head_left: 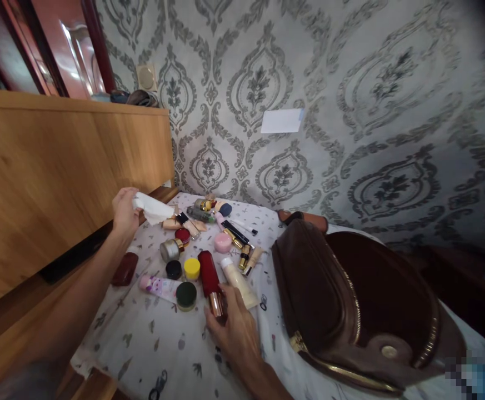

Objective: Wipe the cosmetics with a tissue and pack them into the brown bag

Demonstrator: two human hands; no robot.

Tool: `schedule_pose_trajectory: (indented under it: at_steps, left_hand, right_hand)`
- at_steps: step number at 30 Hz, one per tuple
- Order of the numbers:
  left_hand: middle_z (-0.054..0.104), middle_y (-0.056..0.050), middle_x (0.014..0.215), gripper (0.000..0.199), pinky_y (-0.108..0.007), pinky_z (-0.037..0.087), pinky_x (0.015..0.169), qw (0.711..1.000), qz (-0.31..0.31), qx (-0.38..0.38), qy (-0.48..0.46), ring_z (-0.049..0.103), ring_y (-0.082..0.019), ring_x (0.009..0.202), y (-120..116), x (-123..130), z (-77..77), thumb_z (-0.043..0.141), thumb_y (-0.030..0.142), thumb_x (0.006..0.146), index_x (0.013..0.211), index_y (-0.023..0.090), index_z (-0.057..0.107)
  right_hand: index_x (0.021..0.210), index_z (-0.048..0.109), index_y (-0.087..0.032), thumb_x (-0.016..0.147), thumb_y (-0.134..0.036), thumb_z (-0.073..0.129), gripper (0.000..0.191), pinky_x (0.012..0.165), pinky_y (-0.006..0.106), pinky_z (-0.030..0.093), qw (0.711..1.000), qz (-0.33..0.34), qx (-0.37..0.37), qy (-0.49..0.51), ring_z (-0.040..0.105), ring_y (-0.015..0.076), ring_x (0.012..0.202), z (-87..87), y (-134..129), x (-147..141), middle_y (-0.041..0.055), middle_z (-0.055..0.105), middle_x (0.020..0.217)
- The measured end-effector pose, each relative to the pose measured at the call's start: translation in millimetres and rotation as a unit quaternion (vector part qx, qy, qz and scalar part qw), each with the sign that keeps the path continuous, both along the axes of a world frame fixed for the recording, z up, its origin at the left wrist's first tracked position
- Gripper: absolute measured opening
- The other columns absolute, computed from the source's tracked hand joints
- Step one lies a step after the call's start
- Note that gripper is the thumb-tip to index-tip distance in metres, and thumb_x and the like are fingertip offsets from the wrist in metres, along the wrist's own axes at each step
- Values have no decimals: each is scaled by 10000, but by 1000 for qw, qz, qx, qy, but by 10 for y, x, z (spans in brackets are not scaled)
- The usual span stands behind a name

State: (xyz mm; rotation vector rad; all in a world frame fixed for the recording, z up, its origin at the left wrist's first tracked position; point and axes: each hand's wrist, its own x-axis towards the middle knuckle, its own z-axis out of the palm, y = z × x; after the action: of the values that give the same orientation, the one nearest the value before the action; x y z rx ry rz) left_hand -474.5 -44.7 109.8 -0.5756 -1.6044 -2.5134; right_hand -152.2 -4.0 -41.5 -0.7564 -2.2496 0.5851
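My left hand [125, 213] pinches a crumpled white tissue [154, 208] above the far left of the cloth. My right hand [237, 325] has thumb and fingers around the rose-gold end of a dark red bottle [209, 273], which lies on the cloth. Right beside it is a cream tube [239, 282] with a white cap. To its left are a dark green lidded jar [186, 295], a yellow-lidded jar [191, 268], a small black-lidded jar [173, 270] and a pink patterned tube [159, 286]. A pink round container [223, 242] sits farther back.
A large brown leather bag [321, 294] with gold zips stands at the right, gaping open. More cosmetics, including a black slim tube [234, 233], cluster toward the wall. A wooden cabinet [71, 161] borders the left; a dark red case [124, 269] lies near it.
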Motion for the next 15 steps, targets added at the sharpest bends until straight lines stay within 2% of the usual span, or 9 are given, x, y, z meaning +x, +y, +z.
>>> schedule_pose_trajectory:
  at_steps: [4, 7, 11, 15]
  left_hand:
    - [562, 42, 712, 265, -214, 449, 591, 996, -11, -79, 40, 554, -119, 647, 118, -113, -130, 660, 285, 574, 813, 209, 571]
    - [570, 35, 687, 253, -239, 452, 624, 982, -15, -175, 71, 551, -136, 650, 211, -220, -284, 647, 245, 558, 801, 200, 594]
    - [528, 23, 639, 94, -272, 434, 649, 942, -1, -313, 117, 528, -175, 681, 320, -346, -465, 608, 208, 568, 659, 204, 584]
    - [529, 12, 654, 67, -290, 433, 703, 895, 9, -416, 159, 544, -198, 739, 410, -436, -615, 582, 160, 583, 605, 217, 554]
  right_hand:
    - [1205, 588, -204, 790, -252, 620, 419, 654, 312, 599, 1000, -3, 3, -5, 742, 229, 812, 6, 5, 6, 88, 700, 1106]
    - [1208, 584, -205, 789, -247, 619, 423, 645, 305, 602, 1000, 1, 9, -6, 744, 229, 813, 2, 12, 13, 86, 698, 1102]
    - [1207, 579, -205, 789, -237, 611, 420, 633, 301, 603, 1000, 4, 10, -4, 740, 216, 776, -19, 17, 12, 83, 695, 1095]
    - [1200, 577, -209, 788, -234, 616, 415, 641, 304, 607, 1000, 6, 7, -4, 739, 219, 790, -24, 16, 10, 82, 693, 1094]
